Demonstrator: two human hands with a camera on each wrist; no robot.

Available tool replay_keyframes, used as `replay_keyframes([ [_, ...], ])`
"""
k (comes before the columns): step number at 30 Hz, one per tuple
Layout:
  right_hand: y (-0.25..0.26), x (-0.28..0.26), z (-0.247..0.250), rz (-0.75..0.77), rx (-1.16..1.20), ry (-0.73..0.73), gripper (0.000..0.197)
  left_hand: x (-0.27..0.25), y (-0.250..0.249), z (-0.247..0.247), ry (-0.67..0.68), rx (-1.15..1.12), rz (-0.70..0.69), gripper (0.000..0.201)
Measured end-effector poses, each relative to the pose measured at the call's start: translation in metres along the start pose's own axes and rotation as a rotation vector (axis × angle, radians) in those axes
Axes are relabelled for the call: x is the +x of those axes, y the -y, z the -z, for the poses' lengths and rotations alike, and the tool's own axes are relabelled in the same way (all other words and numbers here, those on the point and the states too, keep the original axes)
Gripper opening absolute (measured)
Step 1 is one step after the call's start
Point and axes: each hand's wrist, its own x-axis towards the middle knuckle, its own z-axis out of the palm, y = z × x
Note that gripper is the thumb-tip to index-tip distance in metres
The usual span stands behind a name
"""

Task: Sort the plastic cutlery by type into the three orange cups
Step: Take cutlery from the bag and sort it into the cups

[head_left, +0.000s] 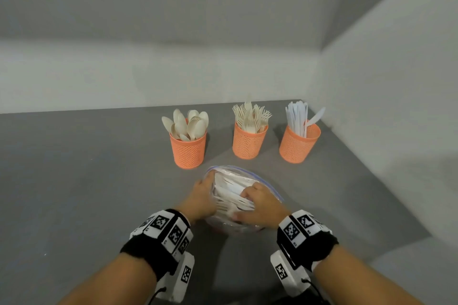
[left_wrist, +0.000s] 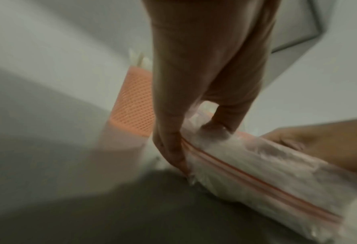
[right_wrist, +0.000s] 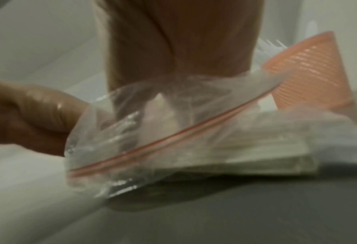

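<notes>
Head view: both hands' fingers grip bag on grey table, white walls.

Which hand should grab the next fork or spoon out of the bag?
Probably the right hand: it already reaches into the clear plastic zip bag among the white plastic cutlery. The left hand pinches the bag's edge, holding it open.
</notes>
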Motion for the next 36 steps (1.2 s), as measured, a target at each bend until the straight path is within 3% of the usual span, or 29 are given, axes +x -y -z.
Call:
replay_keyframes([
  [2,0.001,0.000,0.001,-0.008,0.077,0.009,0.056,-0.001,0.008,-0.002,0.005,-0.170,-0.043,0.043],
  [4,0.001,0.001,0.000,0.019,0.060,0.014,0.061,-0.017,-0.003,0.001,-0.011,-0.313,-0.061,0.048],
  [7,0.008,0.000,-0.004,0.100,-0.108,0.035,0.073,-0.027,-0.012,0.002,-0.056,-0.571,-0.044,0.053],
  [12,0.023,0.003,-0.013,0.084,-0.433,0.012,0.050,-0.032,-0.012,0.004,-0.079,-0.654,-0.021,0.061],
  [16,0.027,0.004,-0.004,0.117,-0.115,0.000,0.039,-0.031,0.000,0.011,-0.176,-0.544,0.027,0.052],
  [21,0.017,0.008,0.006,0.142,0.393,0.115,0.064,-0.035,0.003,0.015,-0.103,-0.508,0.064,0.060],
  [23,0.015,0.010,0.004,0.169,0.228,0.097,0.057,-0.037,-0.001,0.016,-0.091,-0.473,0.014,0.064],
  [25,0.019,0.009,-0.003,0.194,-0.117,0.062,0.041,-0.032,-0.002,0.016,-0.051,-0.575,0.015,0.084],
  [27,0.020,0.009,-0.012,0.202,-0.182,0.058,0.033,-0.024,0.001,0.018,-0.047,-0.650,0.051,0.093],
  [30,0.015,0.011,-0.012,0.145,-0.032,-0.005,0.028,-0.019,0.008,0.020,-0.059,-0.667,0.055,0.087],
  [33,0.010,0.012,0.004,0.040,0.444,-0.090,0.039,-0.018,0.011,0.021,-0.054,-0.588,0.083,0.072],
  [36,0.011,0.009,0.023,0.008,0.748,-0.200,0.018,-0.016,0.010,0.020,-0.047,-0.313,0.093,0.064],
])
